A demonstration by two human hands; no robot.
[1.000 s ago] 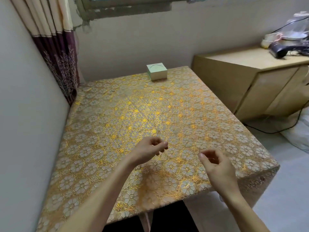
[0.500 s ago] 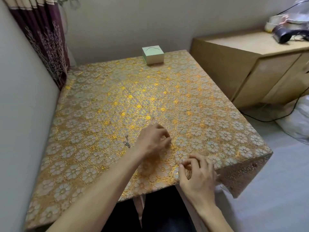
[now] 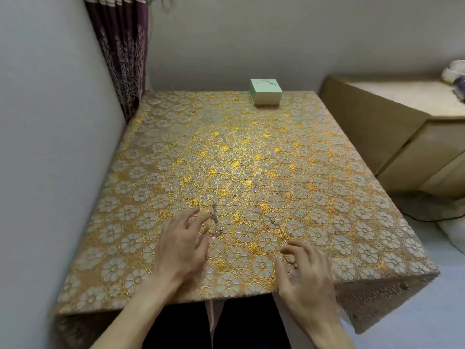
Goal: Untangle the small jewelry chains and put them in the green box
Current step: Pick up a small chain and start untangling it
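A thin beaded jewelry chain lies on the gold floral tablecloth near the front edge. My left hand rests just left of it, fingers spread and relaxed, fingertips at the chain. A second fine chain runs from the cloth down to my right hand, whose curled thumb and fingers pinch its beaded end. The small green box stands with its lid on at the table's far edge, well beyond both hands.
A grey wall runs along the table's left side, with a dark curtain in the far left corner. A wooden cabinet stands to the right. A cable lies on the floor at the right.
My left hand has opened and slid left, uncovering a chain on the cloth. My right hand stays near the front edge, now with a chain end in its fingers. The view has tilted.
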